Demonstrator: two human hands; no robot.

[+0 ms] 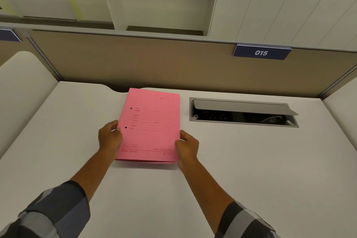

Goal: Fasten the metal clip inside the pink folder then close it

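The fingers point(114, 124) of the left hand point(109, 138) curl over the spine edge of the pink folder point(149, 127), pinching it just beside the lower of the two punch holes, while the right hand point(187, 146) pinches the opposite, opening edge near its lower corner. That two-sided hold looks meant to steady the folder and square it up, with the right side ready to lift the cover. The folder lies shut and face up on the white bench point(231, 170), its printed front showing and its near edge slightly raised and bowed, so the covers are not pressed flat. The metal clip is inside and hidden; only the holes hint where it sits, and I cannot tell whether it is fastened. Well apart to the right, a cable hatch point(243, 112) stands open in the bench, clear of the work.
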